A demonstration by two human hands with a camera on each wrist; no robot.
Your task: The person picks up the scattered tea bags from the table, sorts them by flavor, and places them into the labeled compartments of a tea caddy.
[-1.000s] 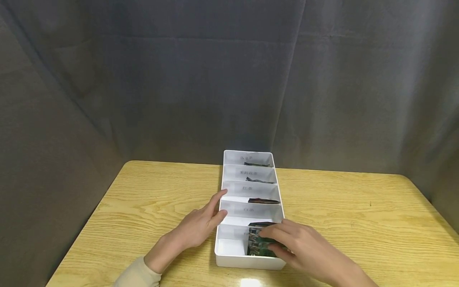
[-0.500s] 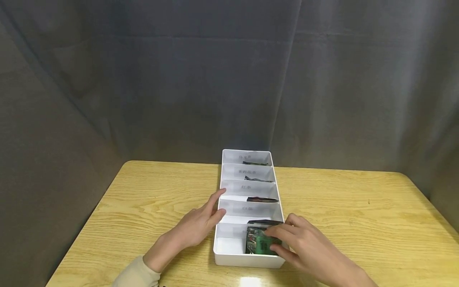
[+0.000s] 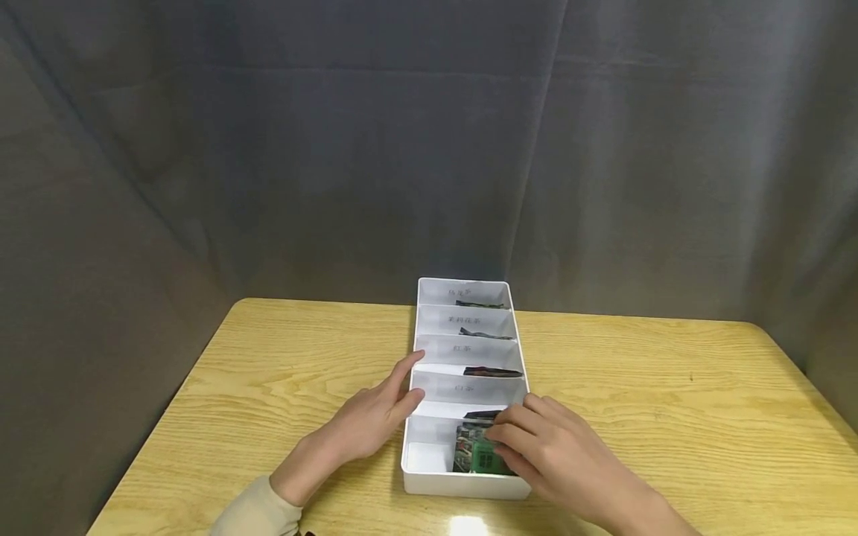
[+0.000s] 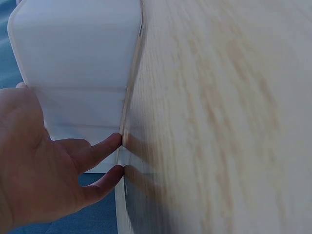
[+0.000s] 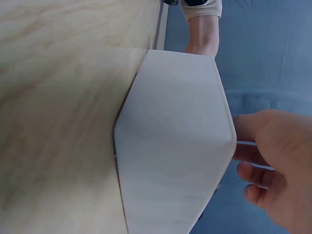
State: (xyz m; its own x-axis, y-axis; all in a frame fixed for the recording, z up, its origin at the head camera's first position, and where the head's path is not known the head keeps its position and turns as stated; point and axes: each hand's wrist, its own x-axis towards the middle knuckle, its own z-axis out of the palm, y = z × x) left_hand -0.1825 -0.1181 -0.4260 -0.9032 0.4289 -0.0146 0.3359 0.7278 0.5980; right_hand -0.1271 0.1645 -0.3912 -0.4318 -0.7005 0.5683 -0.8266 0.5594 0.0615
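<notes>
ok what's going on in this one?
A person is working at a white divided tray on a wooden table. The right hand reaches into the nearest compartment, fingers on a green printed packet standing there. The left hand rests with straight fingers against the tray's left wall. Dark packets show in the farther compartments, which carry labels too small to read.

Bare wooden desk lies open at three and nine o'clock. The long white divided plastic tray with its upright dividers blocks the middle, running toward twelve.
</notes>
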